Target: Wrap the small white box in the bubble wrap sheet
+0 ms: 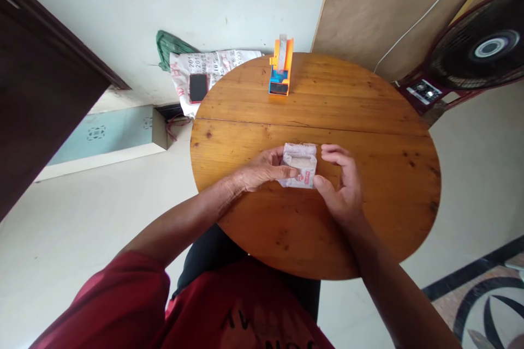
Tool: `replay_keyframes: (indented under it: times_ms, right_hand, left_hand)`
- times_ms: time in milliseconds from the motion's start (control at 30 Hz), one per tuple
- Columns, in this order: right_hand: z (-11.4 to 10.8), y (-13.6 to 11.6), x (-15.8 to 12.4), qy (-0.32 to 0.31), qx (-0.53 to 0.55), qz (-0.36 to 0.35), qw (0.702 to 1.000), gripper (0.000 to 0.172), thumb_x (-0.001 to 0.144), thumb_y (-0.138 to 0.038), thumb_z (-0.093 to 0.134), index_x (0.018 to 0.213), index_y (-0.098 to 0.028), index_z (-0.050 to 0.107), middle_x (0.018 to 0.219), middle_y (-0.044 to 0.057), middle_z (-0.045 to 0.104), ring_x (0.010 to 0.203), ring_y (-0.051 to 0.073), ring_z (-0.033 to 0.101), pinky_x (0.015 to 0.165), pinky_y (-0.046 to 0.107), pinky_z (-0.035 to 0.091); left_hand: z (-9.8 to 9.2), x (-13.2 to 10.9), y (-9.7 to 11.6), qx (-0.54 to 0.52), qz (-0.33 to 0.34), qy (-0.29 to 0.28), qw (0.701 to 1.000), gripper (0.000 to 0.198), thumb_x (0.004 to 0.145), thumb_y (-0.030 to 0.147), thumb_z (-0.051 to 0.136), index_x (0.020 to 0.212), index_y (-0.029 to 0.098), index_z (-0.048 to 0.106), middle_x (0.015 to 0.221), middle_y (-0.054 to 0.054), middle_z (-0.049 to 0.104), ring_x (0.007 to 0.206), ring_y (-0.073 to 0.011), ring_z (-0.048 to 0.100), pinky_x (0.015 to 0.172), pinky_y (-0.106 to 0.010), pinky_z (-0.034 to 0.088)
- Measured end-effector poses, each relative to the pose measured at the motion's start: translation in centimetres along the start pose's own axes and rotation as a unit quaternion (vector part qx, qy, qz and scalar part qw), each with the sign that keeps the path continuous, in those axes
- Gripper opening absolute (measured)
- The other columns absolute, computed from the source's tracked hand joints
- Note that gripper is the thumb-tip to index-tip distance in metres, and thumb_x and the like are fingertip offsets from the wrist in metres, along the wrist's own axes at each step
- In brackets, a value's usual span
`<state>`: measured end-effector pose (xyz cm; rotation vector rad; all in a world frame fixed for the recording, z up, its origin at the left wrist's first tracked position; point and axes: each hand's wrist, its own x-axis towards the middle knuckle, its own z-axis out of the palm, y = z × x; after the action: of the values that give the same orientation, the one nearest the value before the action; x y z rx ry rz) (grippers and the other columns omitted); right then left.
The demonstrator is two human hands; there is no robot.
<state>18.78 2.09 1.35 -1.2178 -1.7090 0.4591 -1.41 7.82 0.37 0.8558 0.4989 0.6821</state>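
Note:
A small, whitish wrapped packet (302, 162) with red print on its front lies at the middle of the round wooden table (327, 103). Its wrapping looks folded or rolled along the far edge. My left hand (272, 170) grips the packet from the left, with the thumb across its front and the fingers partly hidden behind it. On the other side my right hand (341, 182) is curved, thumb and fingers apart, with nothing between them. The right thumb tip is very close to the packet's right edge; whether it touches I cannot tell.
An orange and blue tape dispenser (280, 68) stands at the table's far edge. Beyond the table's left rim, a dark phone (198, 88) rests on a printed white sack (229, 60) beside a green bag (174, 46). A large fan (483, 46) stands at the right.

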Motion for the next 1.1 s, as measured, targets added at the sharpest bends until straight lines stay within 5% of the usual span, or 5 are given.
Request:
replay_keyframes:
  times_ms: [100, 700, 800, 933, 1100]
  right_hand:
    - [-0.1, -0.4, 0.1, -0.007, -0.033, -0.047, 0.998, 0.018, 0.092, -0.034, 0.060, 0.110, -0.029, 0.064, 0.139, 0.009, 0.055, 0.131, 0.033, 0.055, 0.110, 0.057, 0.045]
    - [0.4, 0.5, 0.8, -0.111, -0.074, -0.032, 0.990, 0.028, 0.096, -0.046, 0.055, 0.111, -0.025, 0.067, 0.152, 0.014, 0.050, 0.136, 0.035, 0.054, 0.110, 0.059, 0.043]
    - [0.0, 0.2, 0.7, -0.083, -0.056, -0.036, 0.994, 0.027, 0.095, -0.043, 0.056, 0.115, -0.026, 0.066, 0.150, 0.013, 0.053, 0.134, 0.034, 0.056, 0.111, 0.058, 0.044]
    - [-1.0, 0.7, 0.8, 0.043, -0.020, 0.006, 0.999, 0.032, 0.093, -0.034, 0.061, 0.124, -0.028, 0.061, 0.132, 0.011, 0.065, 0.125, 0.030, 0.061, 0.109, 0.055, 0.048]
    - [-1.3, 1.4, 1.3, -0.022, 0.007, 0.051, 0.998, 0.045, 0.083, -0.026, 0.072, 0.126, -0.026, 0.060, 0.117, 0.009, 0.072, 0.103, 0.025, 0.070, 0.098, 0.049, 0.055]
  left_hand:
    - [0.0, 0.1, 0.1, -0.007, -0.005, 0.013, 1.000, 0.065, 0.062, 0.030, 0.094, 0.120, 0.015, 0.071, 0.107, -0.010, 0.076, 0.089, -0.0170, 0.071, 0.086, -0.029, 0.054]
    - [0.2, 0.1, -0.6, 0.034, 0.003, -0.003, 0.999, 0.059, 0.060, 0.030, 0.094, 0.112, 0.017, 0.069, 0.102, -0.004, 0.071, 0.088, -0.0138, 0.065, 0.085, -0.027, 0.049]
    - [0.2, 0.2, -0.7, 0.030, 0.014, 0.000, 0.999, 0.057, 0.063, 0.030, 0.092, 0.113, 0.016, 0.069, 0.101, -0.004, 0.072, 0.088, -0.0137, 0.066, 0.085, -0.027, 0.050]
    - [0.3, 0.2, -0.4, 0.031, -0.002, -0.007, 0.999, 0.058, 0.064, 0.027, 0.091, 0.116, 0.016, 0.068, 0.103, -0.005, 0.073, 0.092, -0.0163, 0.068, 0.089, -0.030, 0.051]
    - [0.3, 0.1, -0.5, 0.039, -0.011, -0.018, 0.999, 0.052, 0.065, 0.025, 0.090, 0.111, 0.015, 0.068, 0.101, -0.005, 0.073, 0.091, -0.0167, 0.069, 0.090, -0.032, 0.052]
